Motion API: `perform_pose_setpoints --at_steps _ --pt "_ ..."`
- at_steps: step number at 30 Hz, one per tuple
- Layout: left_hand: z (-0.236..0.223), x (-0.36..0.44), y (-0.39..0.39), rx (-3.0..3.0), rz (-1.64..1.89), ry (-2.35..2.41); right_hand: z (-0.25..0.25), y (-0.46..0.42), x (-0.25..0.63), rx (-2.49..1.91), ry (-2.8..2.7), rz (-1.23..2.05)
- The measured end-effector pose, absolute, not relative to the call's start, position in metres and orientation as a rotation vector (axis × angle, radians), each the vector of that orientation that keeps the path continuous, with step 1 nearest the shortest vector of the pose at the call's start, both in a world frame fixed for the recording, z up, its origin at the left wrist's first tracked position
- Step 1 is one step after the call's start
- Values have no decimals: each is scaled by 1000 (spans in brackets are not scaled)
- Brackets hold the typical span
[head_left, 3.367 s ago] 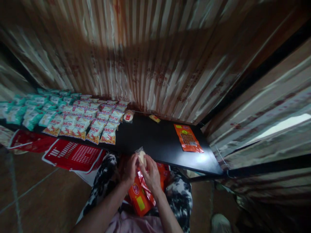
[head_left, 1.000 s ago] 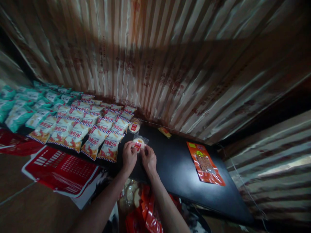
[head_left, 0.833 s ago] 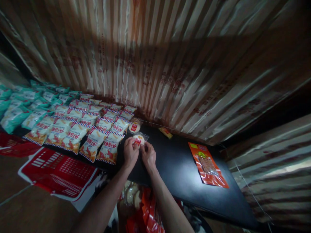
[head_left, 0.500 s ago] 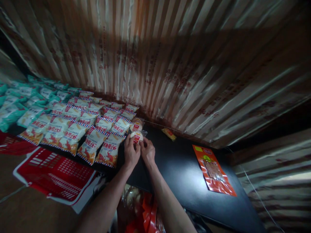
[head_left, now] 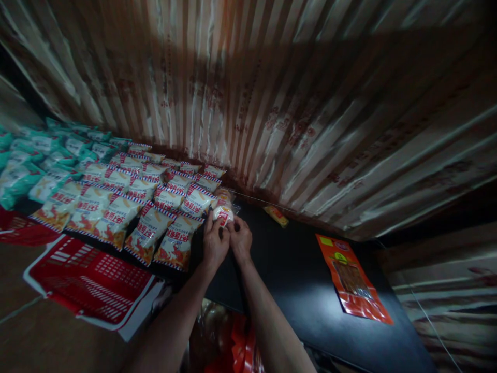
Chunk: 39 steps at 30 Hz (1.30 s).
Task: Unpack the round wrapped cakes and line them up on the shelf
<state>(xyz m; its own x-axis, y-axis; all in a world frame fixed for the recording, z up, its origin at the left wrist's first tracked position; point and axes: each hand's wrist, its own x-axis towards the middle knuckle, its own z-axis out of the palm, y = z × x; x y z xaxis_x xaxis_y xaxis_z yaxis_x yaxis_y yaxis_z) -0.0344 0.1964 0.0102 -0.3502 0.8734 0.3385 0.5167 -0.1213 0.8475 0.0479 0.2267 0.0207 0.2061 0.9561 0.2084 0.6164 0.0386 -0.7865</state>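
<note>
Both hands meet over a small clear-wrapped round pastry with a red label. My left hand pinches its left side and my right hand pinches its right side. The pastry rests low over the black table, just in front of another similar wrapped pastry. Right beside it, to the left, lie rows of white and orange snack packets.
Teal snack packets fill the far left of the table. An orange flat pouch lies at the right, and a small yellow packet sits by the striped wrapped wall. A red and white bag lies on the floor. Orange packaging sits below my arms.
My hands lifted the wrapped pastry from my lap, carried it forward over the table, and moved it toward the back, close to the other pastry beside the snack rows.
</note>
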Motion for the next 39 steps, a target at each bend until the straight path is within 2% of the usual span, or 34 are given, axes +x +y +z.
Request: perform_pose_setpoints --at_steps 39 --pt "1 -39 198 1688 1490 1892 17 239 39 -1705 -1579 442"
